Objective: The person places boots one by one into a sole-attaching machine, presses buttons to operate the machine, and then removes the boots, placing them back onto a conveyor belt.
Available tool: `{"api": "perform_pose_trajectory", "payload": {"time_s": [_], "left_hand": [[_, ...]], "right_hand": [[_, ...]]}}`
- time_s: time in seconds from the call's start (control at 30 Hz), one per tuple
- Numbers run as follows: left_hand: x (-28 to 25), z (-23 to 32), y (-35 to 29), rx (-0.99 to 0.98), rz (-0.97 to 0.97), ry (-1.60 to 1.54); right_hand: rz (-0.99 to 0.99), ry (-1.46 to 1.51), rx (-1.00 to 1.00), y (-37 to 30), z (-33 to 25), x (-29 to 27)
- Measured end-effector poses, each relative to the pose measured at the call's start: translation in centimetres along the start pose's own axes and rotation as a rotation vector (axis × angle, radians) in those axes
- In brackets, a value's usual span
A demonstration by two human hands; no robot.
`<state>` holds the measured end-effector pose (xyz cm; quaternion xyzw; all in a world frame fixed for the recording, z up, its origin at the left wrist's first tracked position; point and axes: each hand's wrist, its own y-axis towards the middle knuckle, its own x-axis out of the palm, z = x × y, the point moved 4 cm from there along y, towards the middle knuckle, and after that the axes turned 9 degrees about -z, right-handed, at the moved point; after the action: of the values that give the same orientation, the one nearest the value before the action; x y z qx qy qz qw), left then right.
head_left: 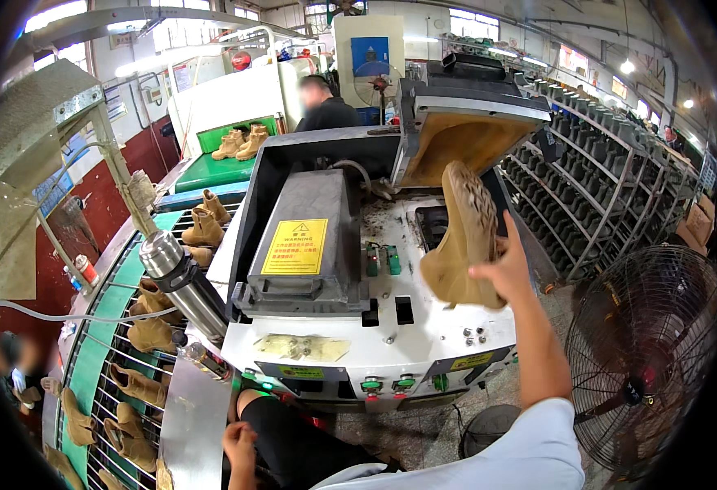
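My right hand [501, 273] holds up a tan boot [448, 265] by its heel end, toe upward and the treaded sole turned to the right. The boot is over the right station of a white and grey two-station press machine [407, 327]. Above that station, a raised lid [477, 122] shows its brown inner lining. A dark grey cover [305, 237] with a yellow warning label is down over the left station. My left hand [240, 445] hangs low by my leg, fingers curled, with nothing seen in it.
Left of the machine, a curved green conveyor [85, 367] carries several tan boots. A steel flask [183, 282] and a bottle [203, 359] stand beside it. At right are a large caged fan [644, 367] and racks of dark boots [579, 171]. A person [321, 106] is behind the machine.
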<state>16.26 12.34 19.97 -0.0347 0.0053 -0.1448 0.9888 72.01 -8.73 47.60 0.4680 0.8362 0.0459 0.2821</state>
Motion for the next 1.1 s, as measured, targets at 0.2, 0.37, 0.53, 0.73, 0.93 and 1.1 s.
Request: {"api": "perform_pose_trajectory", "payload": {"time_s": [0.2,0.37,0.53,0.73,0.93,1.1], "left_hand": [[-15.4,-10.5,-3.1,0.095,0.525,0.380],[-13.5,-6.3,-6.9,-0.207,0.481,0.217],[-9.6,-2.0,-7.9,-0.310,0.435,0.200],[-2.3,-4.9,-2.2,-0.247,0.117,0.172],[18.9,-2.3,-1.6,-0.118,-0.746,0.517],[32.8,-5.0,-3.6,0.159,-1.261,0.494]], "right_hand": [[-0.088,-0.542,0.309,13.4,3.9,3.0],[-0.236,-0.703,0.520,16.4,6.8,7.1],[-0.304,-0.710,0.576,15.2,9.9,8.5],[-0.076,-0.734,0.088,10.3,10.7,7.4],[0.438,0.086,-0.160,-9.2,17.6,0.4],[0.978,0.925,0.769,-21.4,27.2,-0.6]]}}
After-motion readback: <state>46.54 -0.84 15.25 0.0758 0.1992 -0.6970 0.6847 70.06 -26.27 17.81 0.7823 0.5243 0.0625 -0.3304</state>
